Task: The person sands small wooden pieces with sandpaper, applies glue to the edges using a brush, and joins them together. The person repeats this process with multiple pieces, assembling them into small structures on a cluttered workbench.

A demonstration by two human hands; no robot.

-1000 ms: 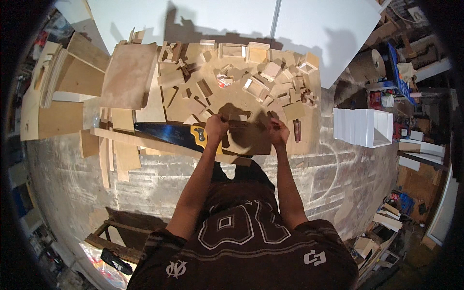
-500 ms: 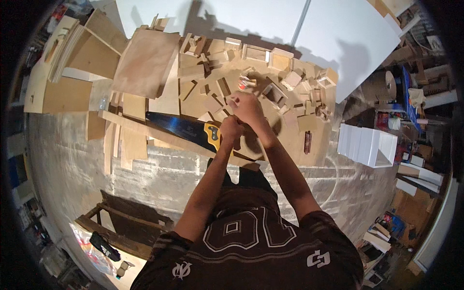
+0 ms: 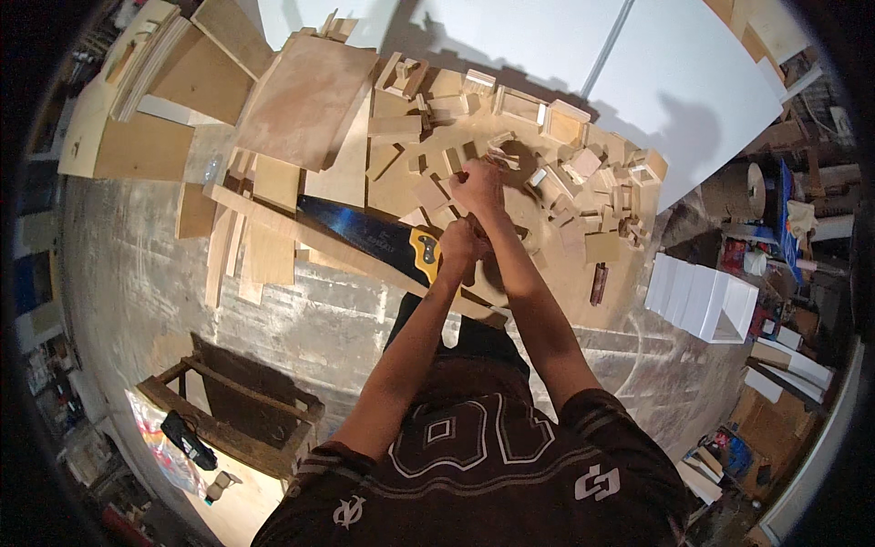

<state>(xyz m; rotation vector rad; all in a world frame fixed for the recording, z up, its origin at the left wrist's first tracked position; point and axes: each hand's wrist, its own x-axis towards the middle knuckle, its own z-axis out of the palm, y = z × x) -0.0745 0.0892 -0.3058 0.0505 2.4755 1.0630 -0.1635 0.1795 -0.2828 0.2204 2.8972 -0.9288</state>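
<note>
On my feed, the bench [image 3: 558, 287] shows its pale board between the right forearm and a dark brown stick [image 3: 599, 283] at right of centre. Its near edge runs close in front of the person's legs, and a white panel [image 3: 715, 68] borders its far side along the top of the frame.

The right hand [image 3: 478, 187] reaches farther up the frame, fingers curled, near small wooden pieces [image 3: 431, 193]. The left hand [image 3: 460, 242] sits just below it, also curled, right beside the yellow handle of the handsaw [image 3: 351, 230]. I cannot tell whether either hand pinches anything. The handsaw lies left of centre, blade toward the upper left, near a long wooden strip [image 3: 264, 221].

Grey, streaked floor [image 3: 283, 324] spreads below the bench; a white box-shaped unit [image 3: 688, 296] stands on it at right.
</note>
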